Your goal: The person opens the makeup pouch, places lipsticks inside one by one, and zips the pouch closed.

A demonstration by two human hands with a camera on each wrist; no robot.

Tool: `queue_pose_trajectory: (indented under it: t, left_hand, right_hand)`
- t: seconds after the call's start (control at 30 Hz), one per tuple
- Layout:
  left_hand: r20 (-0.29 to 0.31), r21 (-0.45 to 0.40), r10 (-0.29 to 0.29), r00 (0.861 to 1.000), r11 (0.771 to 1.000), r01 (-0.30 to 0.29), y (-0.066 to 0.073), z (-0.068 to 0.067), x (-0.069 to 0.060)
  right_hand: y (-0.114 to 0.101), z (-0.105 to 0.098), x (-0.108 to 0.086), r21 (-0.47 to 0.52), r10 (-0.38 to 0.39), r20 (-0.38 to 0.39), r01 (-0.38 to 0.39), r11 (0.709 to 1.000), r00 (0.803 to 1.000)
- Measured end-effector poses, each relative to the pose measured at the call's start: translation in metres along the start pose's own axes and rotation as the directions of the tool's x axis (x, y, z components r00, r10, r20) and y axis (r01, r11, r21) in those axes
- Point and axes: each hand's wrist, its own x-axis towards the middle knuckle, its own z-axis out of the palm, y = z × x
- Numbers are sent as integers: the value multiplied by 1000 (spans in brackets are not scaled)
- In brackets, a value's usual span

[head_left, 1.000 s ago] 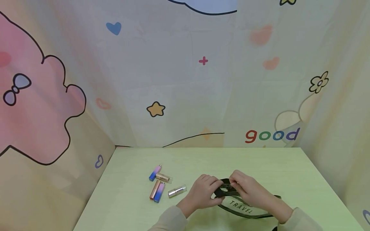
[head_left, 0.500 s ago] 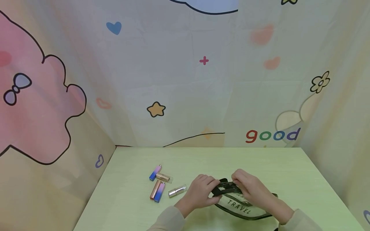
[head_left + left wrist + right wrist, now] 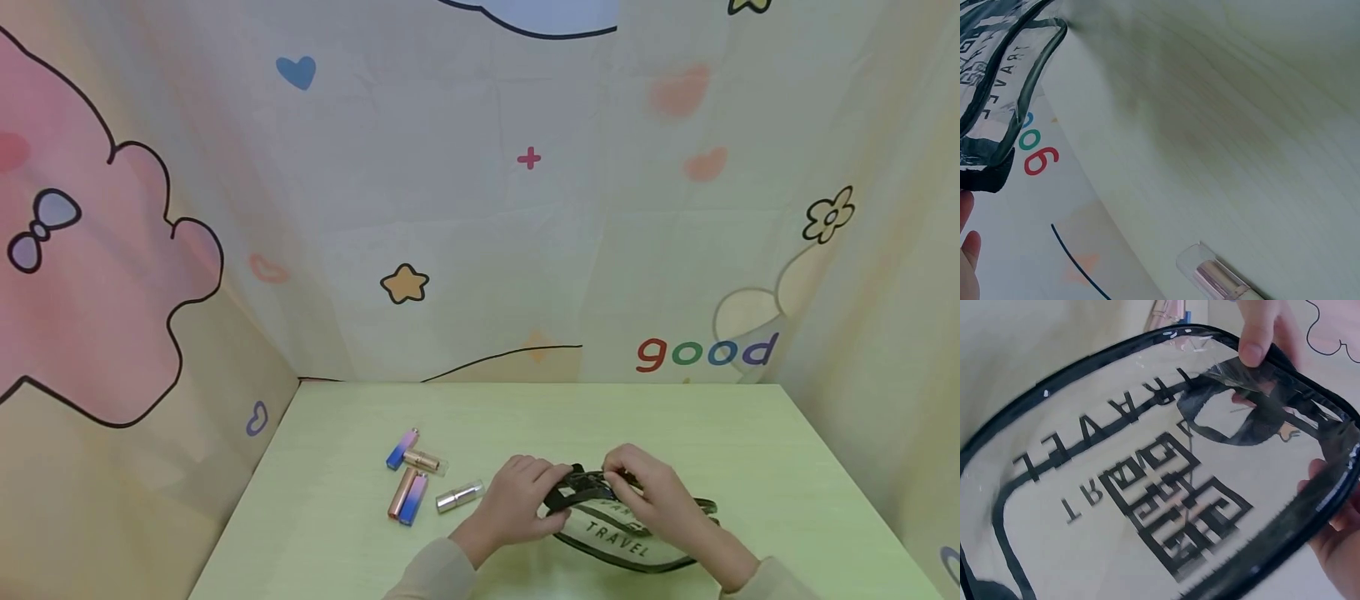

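Observation:
A clear travel pouch (image 3: 622,533) with black trim and the printed word TRAVEL is held up at the front right of the table. My left hand (image 3: 517,502) grips its black left end, the thumb (image 3: 1252,350) lying on the clear plastic in the right wrist view. My right hand (image 3: 656,492) pinches the pouch's black top edge, right of the left hand; whether it has hold of a zipper pull cannot be made out. Just left of my left hand lies a silver lipstick with a clear cap (image 3: 460,497), also at the bottom of the left wrist view.
Left of the hands, a gold clear-capped tube (image 3: 425,462), a rose-gold tube (image 3: 402,493) and two pink-and-blue tubes (image 3: 414,500) lie close together on the pale green table (image 3: 330,533). A printed curtain (image 3: 465,208) stands behind and at both sides.
The pouch and my left hand have shifted slightly left and towards me. My right hand has moved a little right along the top edge, widening the gap between the hands. The lipsticks have stayed put.

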Motion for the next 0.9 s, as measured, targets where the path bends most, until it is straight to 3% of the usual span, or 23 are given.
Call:
queue_pose_trajectory:
  t: [0.3, 0.57, 0.9]
  left_hand:
    - [-44, -22, 34, 998, 999, -35, 7, -1, 7]
    - [-5, -57, -14, 1000, 998, 13, 10, -4, 6]
    - [-2, -65, -19, 1000, 998, 19, 8, -5, 2]
  right_hand:
    - [13, 24, -14, -19, 60, -1, -60, 998, 998]
    - [12, 38, -13, -38, -7, -45, 5, 999, 999]
    - [9, 42, -11, -64, -2, 10, 3, 998, 1000]
